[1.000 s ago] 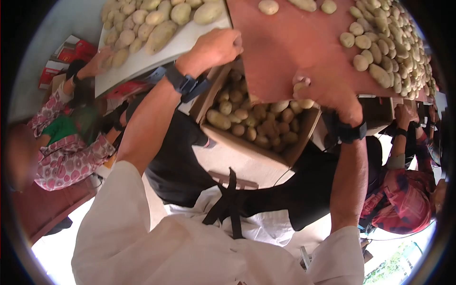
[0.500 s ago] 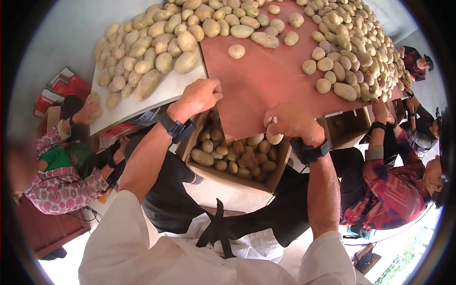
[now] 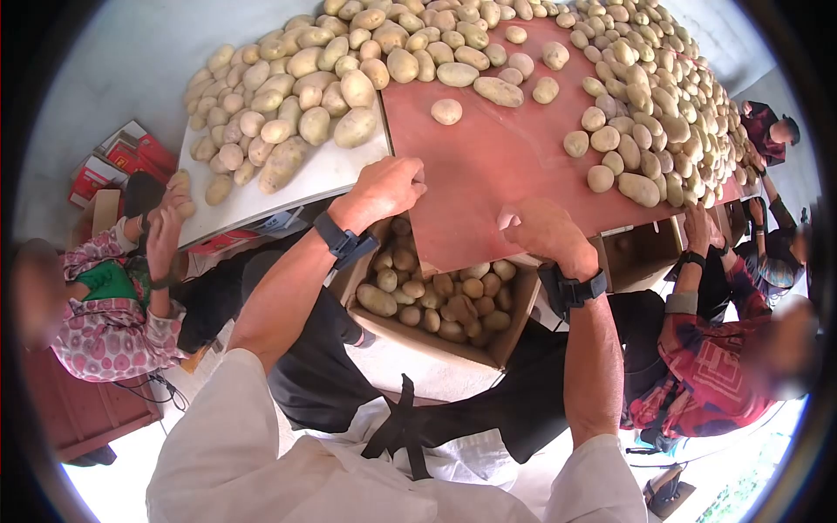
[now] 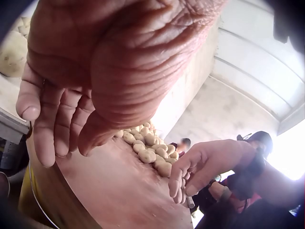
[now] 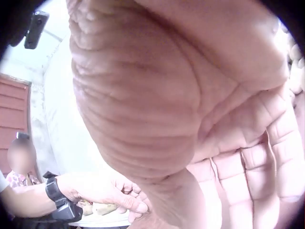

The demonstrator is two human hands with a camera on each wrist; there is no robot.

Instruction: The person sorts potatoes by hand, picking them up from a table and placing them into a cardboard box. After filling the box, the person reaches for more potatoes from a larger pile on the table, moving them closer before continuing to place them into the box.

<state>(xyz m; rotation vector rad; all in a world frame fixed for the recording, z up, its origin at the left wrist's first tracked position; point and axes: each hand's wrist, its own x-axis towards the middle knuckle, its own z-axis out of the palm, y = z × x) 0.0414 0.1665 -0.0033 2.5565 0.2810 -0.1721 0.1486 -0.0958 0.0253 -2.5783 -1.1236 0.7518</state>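
In the head view my left hand (image 3: 384, 187) hovers by the near left corner of the red board (image 3: 488, 192), fingers loosely bent. The left wrist view shows nothing between its fingers (image 4: 45, 124). My right hand (image 3: 545, 231) is over the board's near edge. Its palm and relaxed fingers (image 5: 233, 176) appear bare in the right wrist view. Below both hands a cardboard box (image 3: 514, 327) holds many potatoes (image 3: 449, 309), partly hidden under the board. A single potato (image 3: 446, 111) lies on the board beyond the hands.
Heaped potatoes (image 3: 288, 113) cover much of the white tabletop (image 3: 253, 205) at left. Another large pile (image 3: 649, 131) lines the board's right side. A second cardboard box (image 3: 641, 257) stands under the right edge. People sit close on both sides, a patterned sleeve (image 3: 118, 349) at left.
The head view has tilted up, showing more of the piles. A potato just below my right hand half a second ago is gone from there; that hand has shifted slightly up and away from the box.
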